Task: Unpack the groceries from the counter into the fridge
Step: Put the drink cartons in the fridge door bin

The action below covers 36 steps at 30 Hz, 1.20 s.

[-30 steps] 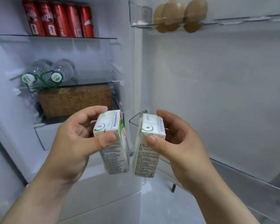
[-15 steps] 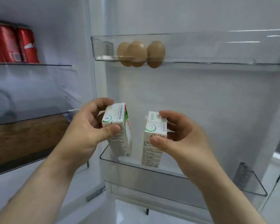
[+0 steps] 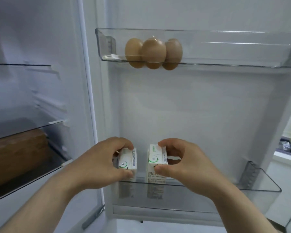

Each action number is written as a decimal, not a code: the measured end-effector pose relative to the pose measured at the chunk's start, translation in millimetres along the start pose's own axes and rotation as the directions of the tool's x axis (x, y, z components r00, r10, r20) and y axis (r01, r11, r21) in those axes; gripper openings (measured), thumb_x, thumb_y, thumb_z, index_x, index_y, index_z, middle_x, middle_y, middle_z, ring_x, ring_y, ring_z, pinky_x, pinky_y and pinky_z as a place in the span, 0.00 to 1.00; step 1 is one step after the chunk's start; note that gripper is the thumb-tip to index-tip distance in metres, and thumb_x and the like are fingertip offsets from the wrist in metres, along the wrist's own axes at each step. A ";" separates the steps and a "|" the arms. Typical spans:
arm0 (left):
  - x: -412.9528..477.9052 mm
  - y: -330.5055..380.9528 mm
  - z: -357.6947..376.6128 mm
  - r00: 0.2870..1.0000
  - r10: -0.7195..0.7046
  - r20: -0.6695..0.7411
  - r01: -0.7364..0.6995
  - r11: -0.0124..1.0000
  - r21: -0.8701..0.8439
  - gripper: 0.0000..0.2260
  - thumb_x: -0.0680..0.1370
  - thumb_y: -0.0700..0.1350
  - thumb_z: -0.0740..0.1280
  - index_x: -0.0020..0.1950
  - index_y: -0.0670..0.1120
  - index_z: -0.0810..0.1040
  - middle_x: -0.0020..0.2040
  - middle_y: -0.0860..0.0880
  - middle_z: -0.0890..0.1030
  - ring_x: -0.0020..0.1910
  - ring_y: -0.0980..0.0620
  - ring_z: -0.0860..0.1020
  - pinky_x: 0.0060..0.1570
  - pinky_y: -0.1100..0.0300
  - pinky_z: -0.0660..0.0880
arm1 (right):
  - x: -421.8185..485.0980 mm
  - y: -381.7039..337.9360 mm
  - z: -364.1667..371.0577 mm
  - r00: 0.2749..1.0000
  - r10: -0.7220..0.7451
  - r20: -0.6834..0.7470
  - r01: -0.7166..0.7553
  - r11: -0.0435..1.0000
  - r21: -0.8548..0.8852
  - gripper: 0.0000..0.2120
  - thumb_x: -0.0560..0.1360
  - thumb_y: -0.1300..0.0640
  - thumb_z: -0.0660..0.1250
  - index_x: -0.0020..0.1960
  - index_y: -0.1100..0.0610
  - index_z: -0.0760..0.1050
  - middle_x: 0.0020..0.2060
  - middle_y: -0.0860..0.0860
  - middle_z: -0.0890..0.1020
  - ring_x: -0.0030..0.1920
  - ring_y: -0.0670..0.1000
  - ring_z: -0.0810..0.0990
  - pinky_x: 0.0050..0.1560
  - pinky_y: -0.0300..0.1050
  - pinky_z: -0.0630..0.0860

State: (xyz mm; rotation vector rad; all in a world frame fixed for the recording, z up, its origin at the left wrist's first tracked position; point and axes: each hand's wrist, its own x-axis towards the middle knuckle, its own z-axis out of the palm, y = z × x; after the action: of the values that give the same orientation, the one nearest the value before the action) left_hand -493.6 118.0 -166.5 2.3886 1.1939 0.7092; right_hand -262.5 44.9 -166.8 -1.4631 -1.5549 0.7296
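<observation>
The left hand (image 3: 99,165) grips the left carton (image 3: 128,161) and the right hand (image 3: 180,163) pinches the right carton (image 3: 156,158), both upright and apparently seated inside the fridge door's clear lower shelf (image 3: 259,189), beneath three brown eggs (image 3: 154,52) in the upper shelf (image 3: 242,47).

Two small white cartons stand upright in the lower door shelf (image 3: 259,190) of the open fridge (image 3: 191,106), side by side with a narrow gap between them. The left carton (image 3: 128,158) and right carton (image 3: 155,158) each carry a green ring on top and fine print down the side. Their lower halves show through the shelf's clear front. The left hand (image 3: 101,163) and right hand (image 3: 183,163) pinch one apiece at its top. Whether they rest on the shelf floor cannot be told.
</observation>
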 end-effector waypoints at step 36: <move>-0.8 -77.4 64.2 0.789 0.497 -0.362 -0.557 0.827 -0.079 0.18 0.81 0.58 0.57 0.67 0.52 0.72 0.70 0.56 0.72 0.71 0.54 0.69 0.67 0.57 0.67 | 41.1 1.7 39.3 0.993 0.119 0.016 -0.104 0.920 -0.379 0.23 0.70 0.52 0.76 0.60 0.39 0.71 0.55 0.35 0.75 0.54 0.35 0.77 0.53 0.42 0.81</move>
State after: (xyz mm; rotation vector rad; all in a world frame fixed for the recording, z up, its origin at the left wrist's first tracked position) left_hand -504.7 154.6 -259.5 2.5199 0.4987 1.3758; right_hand -293.8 90.8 -178.6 -1.8412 -1.7203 0.5420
